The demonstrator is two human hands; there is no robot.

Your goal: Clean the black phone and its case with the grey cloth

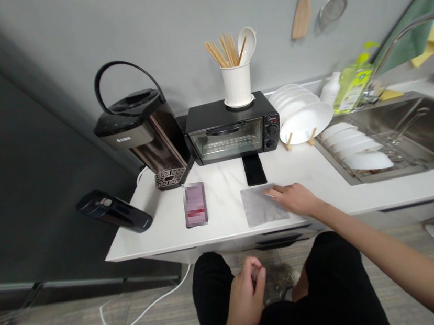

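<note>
Left hand (pixel 247 293) nearest, fingers loosely closed. Right hand (pixel 296 199) rests on grey cloth (pixel 260 211), grip cannot be told; probably light, limp, best pinched by far right corner.

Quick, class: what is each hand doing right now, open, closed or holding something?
Left hand: loosely closed, nothing visible in it.
Right hand: fingertips on the grey cloth; whether they pinch it cannot be told.

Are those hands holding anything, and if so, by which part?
The right hand touches the grey cloth near its far right corner; whether it grips it can't be told. The left hand, loosely curled, shows nothing held.
</note>
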